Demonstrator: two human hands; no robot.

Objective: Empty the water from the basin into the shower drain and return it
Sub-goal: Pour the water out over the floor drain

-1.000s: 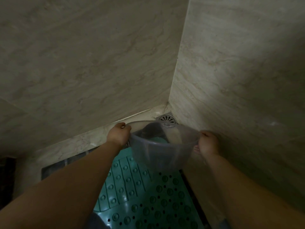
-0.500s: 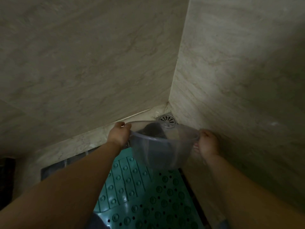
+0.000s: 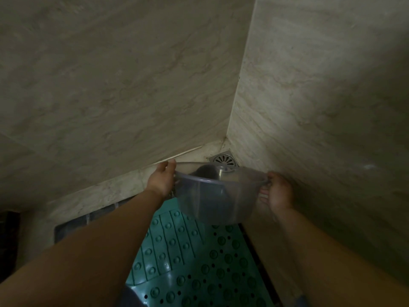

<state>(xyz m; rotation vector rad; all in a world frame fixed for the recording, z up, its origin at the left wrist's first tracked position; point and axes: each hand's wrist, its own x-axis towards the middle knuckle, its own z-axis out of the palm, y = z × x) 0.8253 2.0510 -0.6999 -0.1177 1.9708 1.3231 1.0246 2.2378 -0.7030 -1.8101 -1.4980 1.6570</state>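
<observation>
change: since a second ago the basin (image 3: 218, 193) has tipped further forward, its far rim dipping toward the corner while both hands keep their hold.
basin: clear plastic, held in the air over the far end of the teal mat (image 3: 194, 262), mouth angled away from the camera and toward the drain (image 3: 224, 160).
left hand: left hand (image 3: 162, 180) clamped on the left rim, thumb over the top edge, fingers wrapped under it.
right hand: right hand (image 3: 279, 193) closed on the right rim, fingers curled beneath the lip, close by the right wall (image 3: 321, 107).
drain: square metal grate set in the floor right in the corner where the two marble walls meet, just beyond the basin's far rim.
water: light is dim, so it's hard to say whether any is pouring; a dark patch shows through the plastic, possibly the last of it.
mat: studded, with holes, lying on the floor under both forearms.
</observation>
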